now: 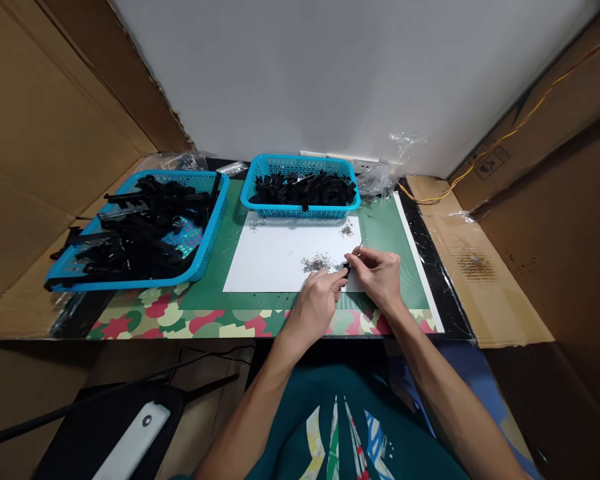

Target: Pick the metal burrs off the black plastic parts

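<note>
My left hand (321, 295) is closed at the front of a white sheet (260, 267), its fingertips pinching a small black piece (347, 268). My right hand (381, 273) meets it from the right, fingers closed around a thin metal tool (361, 245) whose tip sticks up past the fingers. The tool's exact kind is hard to make out. Just left of the fingertips, a heap of tiny metal parts (317, 262) is spread on the sheet. A smaller pile of brownish bits (347, 230) lies farther back.
A blue basket (210, 233) of long black parts stands at left. Another blue basket (300, 212) with short black pieces sits behind the sheet. Clear plastic bags (377, 181) and a power strip (365, 165) lie along the wall. Cardboard (540, 220) walls both sides.
</note>
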### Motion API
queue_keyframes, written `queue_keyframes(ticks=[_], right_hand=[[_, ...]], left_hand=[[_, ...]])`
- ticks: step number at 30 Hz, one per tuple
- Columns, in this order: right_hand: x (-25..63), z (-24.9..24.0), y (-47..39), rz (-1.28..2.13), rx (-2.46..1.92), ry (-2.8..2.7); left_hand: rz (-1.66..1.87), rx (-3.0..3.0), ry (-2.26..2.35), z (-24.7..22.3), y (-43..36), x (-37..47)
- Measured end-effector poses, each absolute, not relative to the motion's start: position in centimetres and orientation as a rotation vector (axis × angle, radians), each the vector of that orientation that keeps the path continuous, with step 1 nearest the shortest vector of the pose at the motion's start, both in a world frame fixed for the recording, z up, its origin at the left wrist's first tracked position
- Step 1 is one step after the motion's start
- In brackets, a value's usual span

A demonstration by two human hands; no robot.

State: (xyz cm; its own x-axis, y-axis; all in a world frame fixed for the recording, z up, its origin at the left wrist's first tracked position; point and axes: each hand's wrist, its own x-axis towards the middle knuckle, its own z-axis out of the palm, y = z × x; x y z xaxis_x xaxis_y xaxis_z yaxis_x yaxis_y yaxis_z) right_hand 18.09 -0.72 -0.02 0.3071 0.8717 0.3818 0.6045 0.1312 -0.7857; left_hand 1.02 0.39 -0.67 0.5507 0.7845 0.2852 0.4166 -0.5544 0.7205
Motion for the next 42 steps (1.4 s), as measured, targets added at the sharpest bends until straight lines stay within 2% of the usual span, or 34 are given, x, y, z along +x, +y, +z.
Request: queue_keyframes(ticks=[8, 28, 42], right_hand=[[18.2, -0.9, -0.1, 0.601, -1.428, -1.165], [17.4, -0.3, -0.2, 0.466, -1.445, -1.289], [17.8, -1.4, -0.2, 0.614, -1.311, -0.949]], left_hand=[[0.800, 2.147, 0.984, 0.0, 0.5, 0.6], [0.785, 2.154, 1.028, 0.2, 0.4, 0.3], [0.828, 2.328, 1.034, 0.4, -0.5, -0.2]])
